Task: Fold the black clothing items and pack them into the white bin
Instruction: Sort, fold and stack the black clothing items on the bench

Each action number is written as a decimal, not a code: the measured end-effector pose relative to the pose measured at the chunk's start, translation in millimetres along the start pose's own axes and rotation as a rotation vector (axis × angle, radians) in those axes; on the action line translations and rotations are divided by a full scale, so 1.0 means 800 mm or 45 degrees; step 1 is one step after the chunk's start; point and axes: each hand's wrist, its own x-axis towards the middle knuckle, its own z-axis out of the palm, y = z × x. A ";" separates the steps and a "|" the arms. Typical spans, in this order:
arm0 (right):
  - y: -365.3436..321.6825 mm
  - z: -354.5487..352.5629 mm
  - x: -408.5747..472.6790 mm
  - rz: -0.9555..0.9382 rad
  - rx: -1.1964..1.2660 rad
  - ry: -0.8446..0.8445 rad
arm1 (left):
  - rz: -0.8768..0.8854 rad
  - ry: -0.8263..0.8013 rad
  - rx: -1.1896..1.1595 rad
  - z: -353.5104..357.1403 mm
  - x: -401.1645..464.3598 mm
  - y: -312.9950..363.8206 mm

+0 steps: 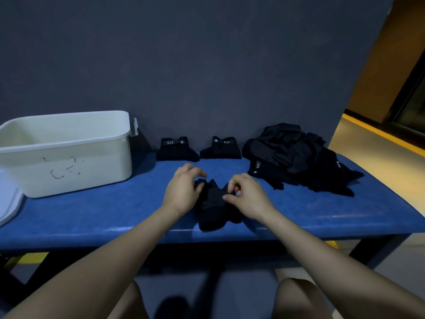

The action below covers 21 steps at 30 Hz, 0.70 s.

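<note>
A small black garment (215, 208) lies crumpled near the front edge of the blue bench (103, 212). My left hand (184, 188) rests on its left side, fingers curled over the cloth's upper edge. My right hand (247, 195) pinches the cloth's upper right part between thumb and fingers. Two folded black items, one on the left (176, 149) and one on the right (222, 148), sit at the back by the wall. A loose pile of black clothes (299, 157) lies at the right. The white bin (64, 155) stands at the left, and nothing shows inside it.
A white lid (8, 203) lies at the far left edge of the bench. A dark wall rises directly behind the bench. To the right the floor has a yellow stripe (379, 132). My knees show below the bench's front edge.
</note>
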 end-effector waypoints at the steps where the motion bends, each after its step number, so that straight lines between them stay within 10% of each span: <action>1: -0.001 -0.002 -0.003 -0.104 0.030 -0.076 | 0.050 -0.085 0.005 0.001 -0.001 0.002; 7: 0.014 0.003 -0.016 -0.305 -0.125 -0.575 | 0.055 -0.588 0.082 0.010 -0.012 -0.018; 21: 0.012 0.012 -0.004 -0.226 0.087 -0.500 | 0.145 -0.780 0.011 0.013 0.008 -0.031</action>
